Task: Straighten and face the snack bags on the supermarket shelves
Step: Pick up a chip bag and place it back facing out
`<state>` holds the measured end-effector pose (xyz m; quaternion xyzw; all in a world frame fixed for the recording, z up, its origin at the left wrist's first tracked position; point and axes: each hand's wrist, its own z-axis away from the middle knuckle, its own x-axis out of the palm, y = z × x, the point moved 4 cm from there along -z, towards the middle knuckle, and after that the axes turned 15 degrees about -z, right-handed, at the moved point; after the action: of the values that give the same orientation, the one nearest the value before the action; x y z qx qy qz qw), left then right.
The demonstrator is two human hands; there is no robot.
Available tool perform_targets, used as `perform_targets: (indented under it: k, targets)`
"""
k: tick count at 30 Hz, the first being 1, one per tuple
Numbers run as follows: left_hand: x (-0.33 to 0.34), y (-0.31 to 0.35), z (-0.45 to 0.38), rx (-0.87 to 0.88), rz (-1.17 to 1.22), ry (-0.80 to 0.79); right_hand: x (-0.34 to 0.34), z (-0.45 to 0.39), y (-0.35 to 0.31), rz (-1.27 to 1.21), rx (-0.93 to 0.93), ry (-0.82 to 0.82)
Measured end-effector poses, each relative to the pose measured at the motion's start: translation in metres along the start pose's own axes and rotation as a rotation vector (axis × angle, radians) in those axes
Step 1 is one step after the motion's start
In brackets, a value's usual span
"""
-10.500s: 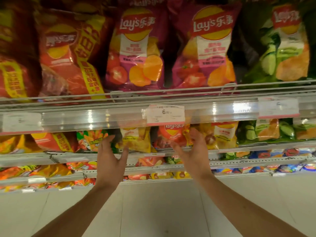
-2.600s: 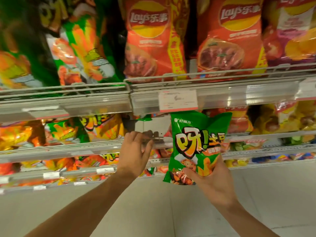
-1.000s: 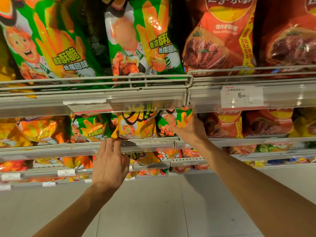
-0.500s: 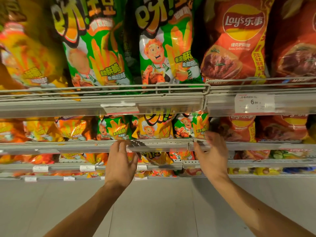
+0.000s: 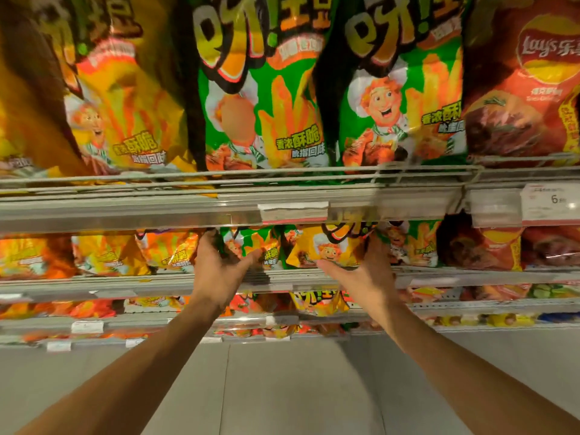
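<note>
On the second shelf a small green snack bag [image 5: 251, 248] stands beside a small yellow snack bag [image 5: 326, 246]. My left hand [image 5: 219, 271] reaches over the shelf lip. Its fingers go behind the green bag's left edge and its thumb lies across the lower front. My right hand [image 5: 367, 271] cups the yellow bag's lower right corner, thumb under the front and fingers up its right side. Another green bag [image 5: 414, 246] stands just right of that hand. Orange bags [image 5: 169, 252] fill the row to the left.
The shelf above carries large green bags [image 5: 260, 98], a yellow bag [image 5: 119, 98] and a red Lay's bag [image 5: 527, 98] behind a wire rail [image 5: 219, 175]. A price tag [image 5: 549, 202] sits at the right. Lower shelves [image 5: 314, 306] hold more bags above a pale tiled floor [image 5: 282, 387].
Both hands have risen from the shelf's front rail into the second shelf and closed around the green and yellow bags. The view has moved closer and to the left.
</note>
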<state>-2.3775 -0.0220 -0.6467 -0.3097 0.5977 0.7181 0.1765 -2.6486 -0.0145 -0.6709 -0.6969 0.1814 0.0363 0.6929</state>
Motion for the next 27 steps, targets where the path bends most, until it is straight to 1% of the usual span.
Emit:
perform_targets:
  k: [2, 4, 7, 9, 12, 17, 21, 25, 27]
  targets:
    - [0.003, -0.008, -0.016, 0.034, 0.005, -0.039, 0.007, -0.012, 0.009, -0.054, 0.134, 0.018]
    - [0.005, -0.012, -0.030, 0.052, 0.019, -0.107, 0.011, -0.019, 0.015, -0.058, 0.183, 0.019]
    - [0.009, -0.015, -0.048, 0.049, -0.011, -0.213, 0.015, -0.028, 0.014, -0.117, 0.129, -0.044]
    - [0.011, -0.015, -0.055, 0.047, -0.005, -0.255, 0.015, -0.029, 0.010, -0.153, 0.099, -0.076]
    - [0.013, -0.017, -0.061, 0.001, 0.021, -0.293, 0.015, -0.027, 0.004, -0.174, 0.086, -0.015]
    - [0.006, -0.021, -0.063, -0.080, 0.009, -0.278, 0.013, -0.023, -0.006, -0.134, 0.061, 0.103]
    - [-0.001, -0.012, -0.055, -0.037, 0.041, -0.193, 0.007, -0.019, -0.018, -0.090, 0.052, 0.162]
    - [-0.007, -0.008, -0.045, -0.005, 0.069, -0.213, -0.001, -0.008, -0.027, -0.076, 0.104, 0.159]
    - [-0.009, -0.004, -0.039, 0.027, 0.077, -0.181, -0.007, 0.001, -0.028, -0.082, 0.153, 0.138]
